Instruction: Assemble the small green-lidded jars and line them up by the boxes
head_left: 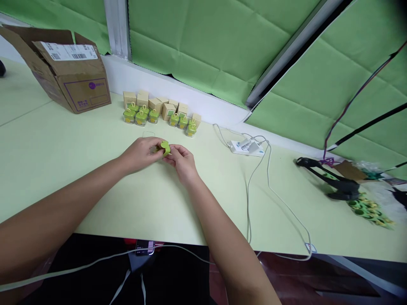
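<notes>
Left hand (140,153) and right hand (182,163) close together near the middle of the pale green surface (95,140), both grips narrow and pinched on a small yellow-green piece (165,148), with the piece between the fingertips and partly hidden by the fingers. Directly behind the hands, toward the upper middle of the frame, a tight group of small clear cubes with green lids (141,117) in front of kraft paper boxes (143,98), and so a risk of knocking them over in case of a careless reach forward, through one touched cube pushing against the next. Also a risk of losing the small piece: from too light a pinch, or from a smooth face of the piece, a slip out of the fingertips, then perhaps a fall past the near edge of the surface into the dark area at the bottom of the frame. To the right of the hands, white cables (269,186) from a power strip (248,148) lying loose across the surface, with a danger of snagging for a wrist moved too wide. At the far right, a black tool (330,178) beside loose green-and-yellow pieces (369,212), and at the upper left an open cardboard carton (73,72), both away from the hands for now.
</notes>
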Tool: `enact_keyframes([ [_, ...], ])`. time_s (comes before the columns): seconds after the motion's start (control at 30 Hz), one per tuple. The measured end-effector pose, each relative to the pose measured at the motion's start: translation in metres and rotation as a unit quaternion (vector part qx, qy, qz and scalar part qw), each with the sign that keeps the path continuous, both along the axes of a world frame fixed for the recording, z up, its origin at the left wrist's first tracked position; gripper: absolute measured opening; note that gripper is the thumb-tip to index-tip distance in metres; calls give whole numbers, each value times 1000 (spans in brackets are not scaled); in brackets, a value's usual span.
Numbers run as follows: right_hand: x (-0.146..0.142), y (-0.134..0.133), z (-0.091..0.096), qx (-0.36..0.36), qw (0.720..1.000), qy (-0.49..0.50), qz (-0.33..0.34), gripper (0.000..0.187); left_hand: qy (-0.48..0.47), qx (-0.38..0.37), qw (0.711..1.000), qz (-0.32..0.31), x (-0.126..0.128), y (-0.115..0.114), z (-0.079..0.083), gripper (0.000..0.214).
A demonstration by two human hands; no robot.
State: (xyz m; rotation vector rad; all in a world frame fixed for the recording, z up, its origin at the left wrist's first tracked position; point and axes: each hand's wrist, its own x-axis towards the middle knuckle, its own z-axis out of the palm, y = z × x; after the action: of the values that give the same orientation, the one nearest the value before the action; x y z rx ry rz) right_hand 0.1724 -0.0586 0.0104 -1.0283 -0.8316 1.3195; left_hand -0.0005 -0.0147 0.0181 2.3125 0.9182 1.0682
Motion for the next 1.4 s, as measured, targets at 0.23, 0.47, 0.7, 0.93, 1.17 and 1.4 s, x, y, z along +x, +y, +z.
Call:
enact_keyframes([
  [0.23, -7, -6, 6, -10, 997, 45, 54, 40, 43, 14, 999, -16, 2, -3, -2, 25],
  [0.47, 0, 0, 6, -26, 996, 84, -14, 25, -32, 57, 997, 28, 3, -3, 1, 18],
  [0.7, 5, 5, 2, -36, 993, 89, -62, 26, -101, 28, 988, 115, 5, 0, 4, 20],
  [0.93, 4, 4, 0, -30, 994, 80, -63, 29, -90, 22, 991, 96, 6, -2, 2, 21],
  [1.17, 3, 3, -2, -25, 996, 72, -55, 31, -104, 4, 991, 81, 8, -1, -4, 18],
  [1.4, 2, 4, -3, -28, 996, 71, -54, 30, -61, 17, 992, 106, 6, -2, 0, 23],
])
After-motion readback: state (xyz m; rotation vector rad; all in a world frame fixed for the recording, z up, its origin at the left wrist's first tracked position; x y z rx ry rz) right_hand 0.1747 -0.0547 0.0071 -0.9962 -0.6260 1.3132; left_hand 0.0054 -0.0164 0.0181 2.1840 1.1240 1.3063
